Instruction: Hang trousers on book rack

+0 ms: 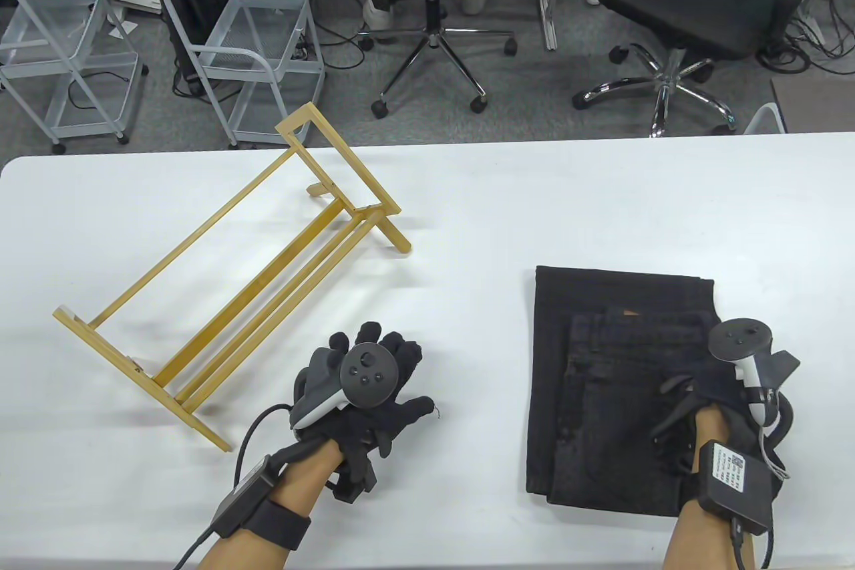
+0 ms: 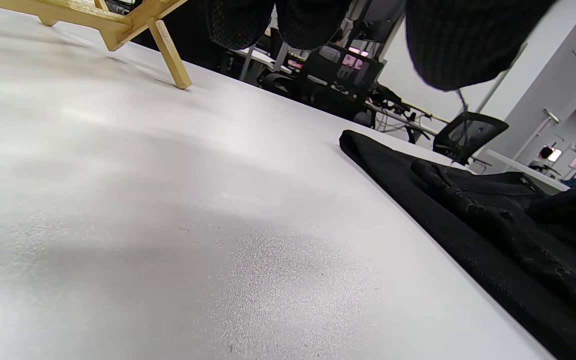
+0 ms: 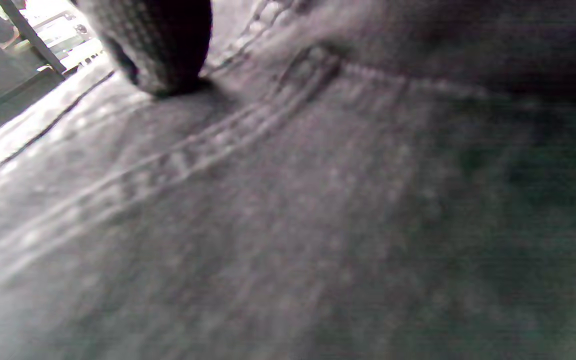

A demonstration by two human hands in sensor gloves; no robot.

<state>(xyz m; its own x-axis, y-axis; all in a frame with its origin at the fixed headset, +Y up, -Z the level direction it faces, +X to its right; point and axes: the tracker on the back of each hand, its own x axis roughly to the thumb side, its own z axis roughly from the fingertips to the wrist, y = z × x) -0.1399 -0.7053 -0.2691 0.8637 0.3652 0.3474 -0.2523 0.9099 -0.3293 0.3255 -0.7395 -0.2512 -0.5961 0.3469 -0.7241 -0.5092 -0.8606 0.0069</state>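
**Folded trousers and book rack on the table, both hands low**

White table (image 1: pixel 467 209) fills the lower frame. Wooden book rack (image 1: pixel 227 276) stands at centre left, at an angle. Black trousers (image 1: pixel 601 383), folded flat, lie at lower right, well apart from the rack. Right hand (image 1: pixel 728 396) rests on the trousers' right edge; a fingertip (image 3: pixel 163 50) touches the cloth, finger spread not discernible. Left hand (image 1: pixel 367 389), at lower centre between rack and trousers, is over bare table with fingers apart.

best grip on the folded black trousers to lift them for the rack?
Probably the waistband end of the black trousers, near the table front edge, pinched from the right, where the right hand already rests. They lie flat, folded; that thick edge gives purchase.
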